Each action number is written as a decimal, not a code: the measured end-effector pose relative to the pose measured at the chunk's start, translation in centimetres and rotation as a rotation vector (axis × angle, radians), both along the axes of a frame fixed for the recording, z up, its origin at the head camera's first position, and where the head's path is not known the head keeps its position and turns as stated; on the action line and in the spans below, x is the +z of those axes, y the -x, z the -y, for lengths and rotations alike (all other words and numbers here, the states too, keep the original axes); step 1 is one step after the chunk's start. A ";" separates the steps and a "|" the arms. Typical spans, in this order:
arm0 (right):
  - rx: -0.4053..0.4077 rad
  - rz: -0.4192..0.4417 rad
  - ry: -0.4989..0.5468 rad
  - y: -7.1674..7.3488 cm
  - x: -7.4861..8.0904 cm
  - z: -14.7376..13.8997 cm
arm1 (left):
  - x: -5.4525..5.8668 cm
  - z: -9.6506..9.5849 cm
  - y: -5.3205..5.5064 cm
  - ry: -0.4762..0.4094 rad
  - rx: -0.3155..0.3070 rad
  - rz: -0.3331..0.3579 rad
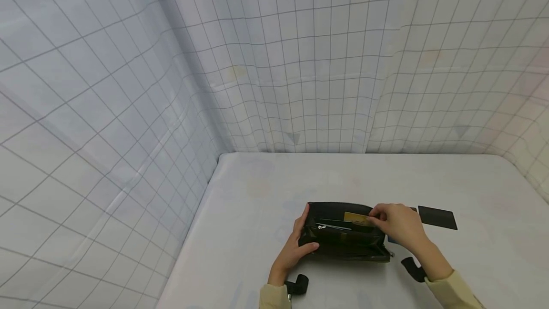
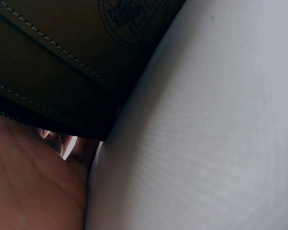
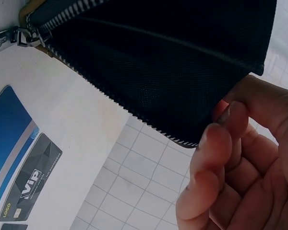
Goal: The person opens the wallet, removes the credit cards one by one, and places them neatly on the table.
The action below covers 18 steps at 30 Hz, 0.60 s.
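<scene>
A dark zip wallet lies open on the white table, its compartments facing up. My left hand grips its left end, thumb at the front and fingers along the side. In the left wrist view, the stitched outer face of the wallet is close to my palm. A gold card sticks up from a slot inside. My right hand pinches that card's right end with thumb and fingertips. In the right wrist view, the zipped side gusset hides the card from sight.
Right of the wallet, a black card lies on the table. In the right wrist view, a blue card and a grey VIP card lie flat beside the wallet's zipper pull. Grid-patterned curtains surround the table.
</scene>
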State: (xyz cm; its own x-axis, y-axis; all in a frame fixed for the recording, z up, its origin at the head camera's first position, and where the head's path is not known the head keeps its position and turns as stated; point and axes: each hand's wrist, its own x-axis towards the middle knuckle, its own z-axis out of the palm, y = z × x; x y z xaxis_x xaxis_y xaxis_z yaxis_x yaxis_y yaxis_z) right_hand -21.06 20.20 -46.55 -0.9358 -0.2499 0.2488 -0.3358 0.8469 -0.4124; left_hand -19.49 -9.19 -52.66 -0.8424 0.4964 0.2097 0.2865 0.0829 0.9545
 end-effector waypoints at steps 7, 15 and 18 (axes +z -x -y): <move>-0.001 0.051 0.055 0.2 0.1 0.0 | -0.1 -0.1 0.1 -0.009 -0.001 -0.024; 0.031 0.109 0.069 0.3 0.2 -0.1 | -0.1 0.0 0.0 -0.013 -0.005 -0.015; 0.037 0.106 0.060 0.3 0.2 -0.1 | -0.1 -0.1 0.1 -0.014 -0.007 -0.010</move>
